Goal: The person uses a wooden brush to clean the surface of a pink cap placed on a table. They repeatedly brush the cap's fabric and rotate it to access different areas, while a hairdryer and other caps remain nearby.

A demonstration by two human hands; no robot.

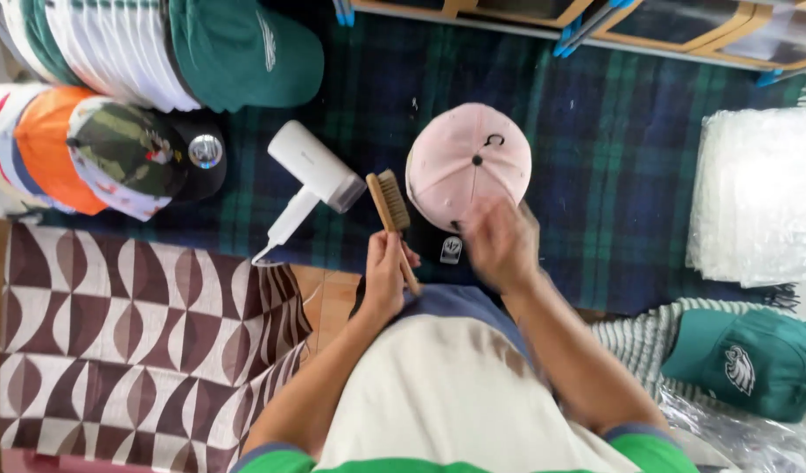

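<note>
Brush [389, 203]: bare wood back w/ stiff tan bristles, matt. Pink cap [469, 162]: soft matt cloth. Dryer [311, 171], left of brush: smooth white plastic, slight sheen. Plaid blanket [613, 131]: woven cloth. Far-right bag stack [757, 197]: glossy clear plastic.

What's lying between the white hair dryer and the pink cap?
The wooden brush held by the left hand sits between the hair dryer and pink cap, seen in the head view.

Your work lies on a dark blue-green plaid blanket [595, 158]. Directly on it: pink cap [469, 162] at centre, crown up; white hair dryer [308, 175] just left of it; small dark tag [451, 250] below the cap. Stacked caps [114, 105] at upper left, clear bag stack [757, 197] at right edge. Brown patterned mat [140, 342] adjoins the blanket, lower left.
</note>
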